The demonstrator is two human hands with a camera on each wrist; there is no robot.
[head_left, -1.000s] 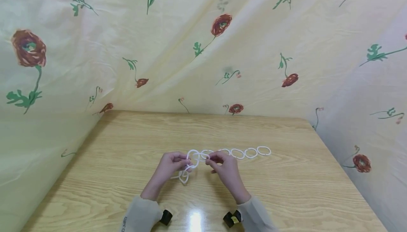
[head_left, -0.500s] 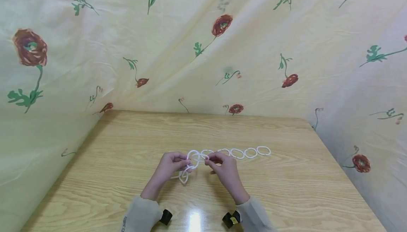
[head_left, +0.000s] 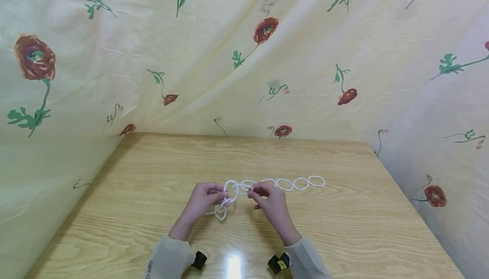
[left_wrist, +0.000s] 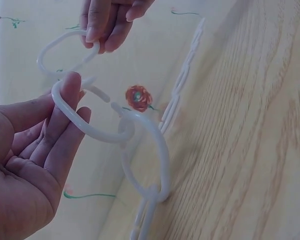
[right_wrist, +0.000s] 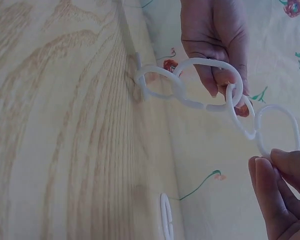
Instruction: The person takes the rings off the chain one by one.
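My left hand (head_left: 207, 198) pinches a white oval chain link (left_wrist: 97, 132) between thumb and fingers. More joined white links (left_wrist: 163, 155) run down from that one, with the lowest hanging below the left hand in the head view. Facing it across a small gap, my right hand (head_left: 269, 199) pinches the edge of another white link (right_wrist: 277, 107) between thumb and fingertips. In the right wrist view this link meets a slimmer-looking link (right_wrist: 234, 114) beside the left fingers. A narrow opening shows in one oval link (right_wrist: 190, 103) near the left hand.
Several white links (head_left: 316, 176) lie in a row on the wood-grain table (head_left: 344, 228), behind and right of my right hand. Flowered cloth (head_left: 206, 58) hangs along the table's back and both sides. A black device (head_left: 199, 261) sits at the left wrist, another (head_left: 276, 265) at the right.
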